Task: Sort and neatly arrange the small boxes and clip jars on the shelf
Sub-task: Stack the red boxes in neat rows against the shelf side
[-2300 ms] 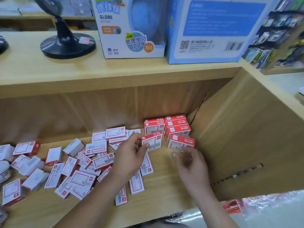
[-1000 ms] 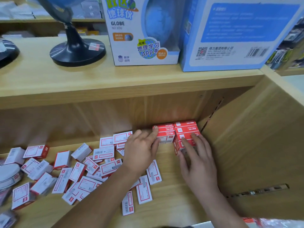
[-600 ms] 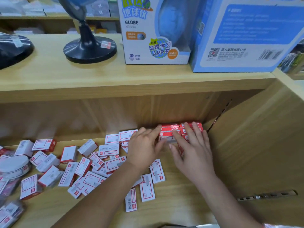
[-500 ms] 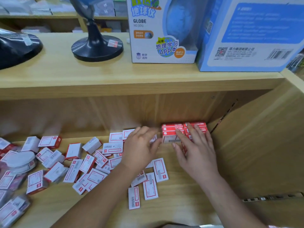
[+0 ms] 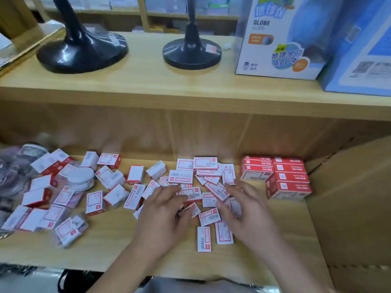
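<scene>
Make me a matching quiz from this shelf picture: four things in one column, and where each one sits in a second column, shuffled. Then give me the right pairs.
Things
1. neat stack of red boxes
2. round white jar
3. globe box
4. larger black base

Places
A. upper shelf, far left
B. lower shelf, back right corner
C. upper shelf, right side
D. lower shelf, left, among loose boxes

Pairs: 1-B, 2-D, 3-C, 4-A
</scene>
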Demonstrator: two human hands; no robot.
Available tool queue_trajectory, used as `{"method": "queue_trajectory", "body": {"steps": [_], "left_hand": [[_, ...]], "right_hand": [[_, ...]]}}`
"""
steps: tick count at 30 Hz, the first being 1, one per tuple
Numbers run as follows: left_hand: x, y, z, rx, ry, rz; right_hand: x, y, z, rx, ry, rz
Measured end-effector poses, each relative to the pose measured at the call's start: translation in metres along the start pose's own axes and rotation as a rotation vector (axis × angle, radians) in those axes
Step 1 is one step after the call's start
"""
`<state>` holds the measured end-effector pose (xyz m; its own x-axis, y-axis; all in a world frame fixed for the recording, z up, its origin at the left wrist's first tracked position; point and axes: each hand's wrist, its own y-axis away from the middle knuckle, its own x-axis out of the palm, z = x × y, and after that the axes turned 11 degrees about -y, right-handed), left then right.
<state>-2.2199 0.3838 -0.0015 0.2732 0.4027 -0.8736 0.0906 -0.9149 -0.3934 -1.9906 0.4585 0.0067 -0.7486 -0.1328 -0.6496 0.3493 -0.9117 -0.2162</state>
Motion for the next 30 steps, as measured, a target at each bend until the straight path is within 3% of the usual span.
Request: {"method": "queue_trajectory", "body": {"steps": [5,15,18,21,23,25,30], "left_hand": [[0.012,0.038,0.016,0.086,-0.126,0.191],[0.007,0.049,0.04,0.054,0.011,0.223],[0.005,0.044,0.047,-0.026,0.212,0.215],[0.0,0.033,0.044,-0.027,0.301,0.135],[-0.003,0.024,0.037,-0.017,0.282,0.057],[-0.005,0.005,0.026,0.001,0.252,0.043],[0.027,-0.074,0.003,0.167,-0.002,0.238]], "right_hand": [[0.043,0.03,-0.007,0.056,0.148,0.161],[0.071,0.033,0.022,0.002,0.335,0.023],[0.07,0.031,0.033,-0.001,0.291,0.05],[0.053,0.022,0.034,0.125,0.005,0.045],[0.037,0.012,0.03,0.147,-0.092,0.012],[0.026,-0.002,0.022,0.114,-0.007,0.009],[0.031,-0.028,-0.002,0.161,0.163,0.191]]}}
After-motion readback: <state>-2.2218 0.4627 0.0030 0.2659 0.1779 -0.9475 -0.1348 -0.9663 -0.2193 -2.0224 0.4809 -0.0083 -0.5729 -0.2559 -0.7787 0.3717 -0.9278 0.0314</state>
